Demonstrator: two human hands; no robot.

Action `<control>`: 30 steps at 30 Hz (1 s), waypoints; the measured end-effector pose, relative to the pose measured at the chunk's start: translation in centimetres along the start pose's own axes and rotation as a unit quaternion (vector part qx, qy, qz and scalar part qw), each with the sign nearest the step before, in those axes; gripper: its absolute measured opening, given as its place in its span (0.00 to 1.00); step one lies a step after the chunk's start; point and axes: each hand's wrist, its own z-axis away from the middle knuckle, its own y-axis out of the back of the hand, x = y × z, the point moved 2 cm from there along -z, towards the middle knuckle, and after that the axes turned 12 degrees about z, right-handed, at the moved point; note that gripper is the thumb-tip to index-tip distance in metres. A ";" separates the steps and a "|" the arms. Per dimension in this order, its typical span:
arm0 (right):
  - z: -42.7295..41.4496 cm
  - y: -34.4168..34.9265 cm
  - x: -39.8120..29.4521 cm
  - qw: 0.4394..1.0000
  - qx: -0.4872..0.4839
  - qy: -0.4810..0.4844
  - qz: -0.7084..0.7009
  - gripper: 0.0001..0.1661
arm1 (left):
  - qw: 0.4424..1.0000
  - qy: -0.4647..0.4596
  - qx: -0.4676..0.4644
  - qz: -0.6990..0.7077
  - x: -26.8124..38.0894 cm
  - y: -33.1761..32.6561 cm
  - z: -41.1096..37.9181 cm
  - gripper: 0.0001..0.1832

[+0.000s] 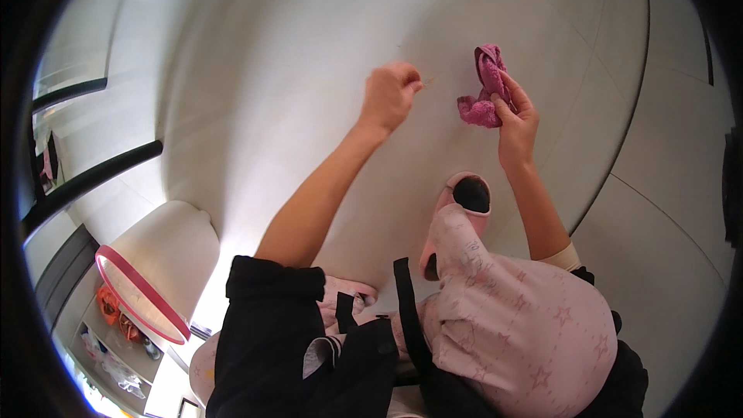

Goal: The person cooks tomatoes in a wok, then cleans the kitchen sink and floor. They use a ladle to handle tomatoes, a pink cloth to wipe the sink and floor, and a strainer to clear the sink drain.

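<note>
A crumpled pink terry cloth [487, 90] is pinched between the thumb and fingers of my right hand [518, 122], above the light floor. To its left is my left hand [392, 96], with curled fingers and apart from the cloth. A thin, pale, blurred strand [428, 80] shows at its fingertips; whether the fingers grip it I cannot tell. Below the cloth is my foot in a pink slipper [432, 226] with a dark sock.
At the lower left stands a white bin [168, 255] with a pink rim, beside shelves [125, 354] holding orange and clear plastic bags. Black furniture legs [93, 183] line the left side. A dark seam [633, 110] crosses the floor at the right.
</note>
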 end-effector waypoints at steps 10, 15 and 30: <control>-0.7 -3.5 -0.2 0.993 -0.109 0.044 0.000 0.23 | 0.968 0.162 0.085 0.170 14.3 24.3 7.2 0.07; 1.0 -4.6 -1.8 0.990 -0.114 0.062 0.060 0.22 | 0.967 0.053 0.239 -0.061 23.1 37.1 19.0 0.11; 0.1 -4.8 -3.9 0.974 -0.152 0.122 0.119 0.22 | 0.780 0.381 0.475 0.141 10.6 40.7 40.1 0.35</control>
